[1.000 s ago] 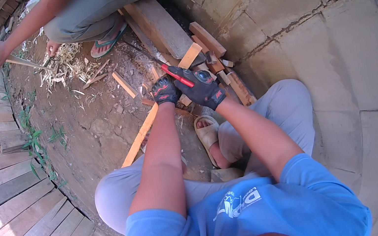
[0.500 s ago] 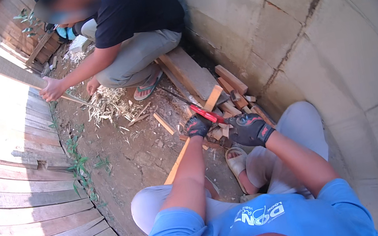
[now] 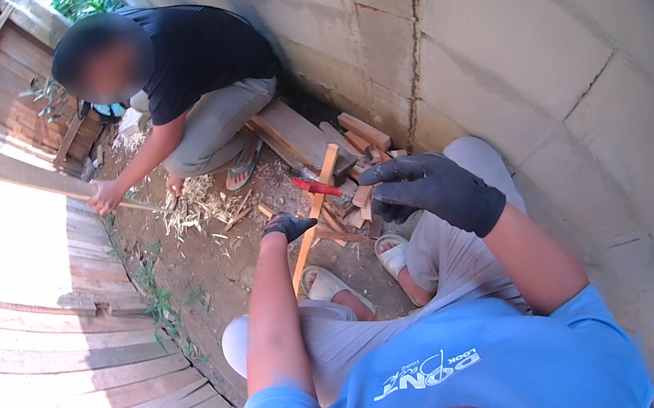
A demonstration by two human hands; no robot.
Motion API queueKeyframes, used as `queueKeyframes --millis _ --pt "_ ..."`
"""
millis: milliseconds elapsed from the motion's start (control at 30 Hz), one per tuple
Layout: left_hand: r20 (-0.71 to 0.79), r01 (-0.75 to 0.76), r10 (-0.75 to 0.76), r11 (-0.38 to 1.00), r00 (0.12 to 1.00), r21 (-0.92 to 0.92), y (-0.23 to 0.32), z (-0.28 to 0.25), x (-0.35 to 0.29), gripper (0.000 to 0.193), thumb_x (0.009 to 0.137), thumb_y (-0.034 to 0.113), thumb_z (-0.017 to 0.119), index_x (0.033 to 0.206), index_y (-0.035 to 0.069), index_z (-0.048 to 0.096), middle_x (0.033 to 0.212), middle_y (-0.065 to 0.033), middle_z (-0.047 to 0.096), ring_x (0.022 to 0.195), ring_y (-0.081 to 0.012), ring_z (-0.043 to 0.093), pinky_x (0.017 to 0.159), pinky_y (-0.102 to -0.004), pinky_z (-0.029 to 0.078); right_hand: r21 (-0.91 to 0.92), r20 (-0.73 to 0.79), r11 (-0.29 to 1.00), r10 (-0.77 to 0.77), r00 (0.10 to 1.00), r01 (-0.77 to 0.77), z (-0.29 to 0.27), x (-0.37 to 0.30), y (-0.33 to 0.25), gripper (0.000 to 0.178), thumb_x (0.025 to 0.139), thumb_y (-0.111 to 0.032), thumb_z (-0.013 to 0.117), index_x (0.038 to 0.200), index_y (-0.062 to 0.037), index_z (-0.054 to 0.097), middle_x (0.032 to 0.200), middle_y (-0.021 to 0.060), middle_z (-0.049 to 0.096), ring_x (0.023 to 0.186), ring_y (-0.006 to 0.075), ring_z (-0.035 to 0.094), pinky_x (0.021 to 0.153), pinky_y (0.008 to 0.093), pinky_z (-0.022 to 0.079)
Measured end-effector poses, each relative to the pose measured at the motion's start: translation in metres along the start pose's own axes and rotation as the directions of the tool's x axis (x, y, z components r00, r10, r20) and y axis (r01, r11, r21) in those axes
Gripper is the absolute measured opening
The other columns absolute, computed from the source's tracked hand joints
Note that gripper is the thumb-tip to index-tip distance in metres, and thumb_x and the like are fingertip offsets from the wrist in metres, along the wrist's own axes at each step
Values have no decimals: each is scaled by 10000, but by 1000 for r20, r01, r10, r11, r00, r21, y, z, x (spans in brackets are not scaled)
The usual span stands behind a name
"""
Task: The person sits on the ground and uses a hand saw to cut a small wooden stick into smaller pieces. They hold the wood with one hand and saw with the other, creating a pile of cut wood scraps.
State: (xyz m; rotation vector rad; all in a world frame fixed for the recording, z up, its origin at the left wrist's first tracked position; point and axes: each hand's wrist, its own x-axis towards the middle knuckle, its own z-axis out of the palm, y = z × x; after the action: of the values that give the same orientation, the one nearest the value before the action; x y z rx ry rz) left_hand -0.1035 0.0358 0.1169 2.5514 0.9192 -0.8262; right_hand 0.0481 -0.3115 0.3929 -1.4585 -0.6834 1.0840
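**Red-handled tool (image 3: pixel 316 187) crosses a wooden slat (image 3: pixel 308 249)**

At the left of my feed, pale boards (image 3: pixel 42 364) run along the ground's edge. Beyond them, a co-worker's hand (image 3: pixel 108 195) grips a long plank (image 3: pixel 28 175), with curled shavings (image 3: pixel 191 208) heaped by its lower end.

The wearer's left forearm points almost straight up the view to the left hand (image 3: pixel 287 226), in a dark glove with red markings. Its fingers are curled and its thumb points right, over the slat; I can't tell whether it has hold of it. The slat stands at a slant, and the tool's red handle shows across its upper part.

Lower down, the blue shirt (image 3: pixel 526 361) carries white printed lettering (image 3: pixel 431 372), large and small. Wood offcuts (image 3: pixel 366 130) are piled farther up, beside the block wall (image 3: pixel 527 58).

The right forearm angles up and left. The right hand (image 3: pixel 433 193) is raised, empty as far as I see, its loosely bent fingers parted from the thumb and pointing at the tool, just short of the handle.
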Motion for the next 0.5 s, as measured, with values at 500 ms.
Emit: queueKeyframes --millis 500 --pt "-178 42 -73 984 981 -172 14 -84 -116 761 832 701 692 1320 121 761 1392 -164 714 1276 -363 688 1077 -477 542 -110 291 987 -82 953 119 75 -42 -75 432 965 -2 680 1395 -34 693 982 59 755 874 107 689 818 297 573"
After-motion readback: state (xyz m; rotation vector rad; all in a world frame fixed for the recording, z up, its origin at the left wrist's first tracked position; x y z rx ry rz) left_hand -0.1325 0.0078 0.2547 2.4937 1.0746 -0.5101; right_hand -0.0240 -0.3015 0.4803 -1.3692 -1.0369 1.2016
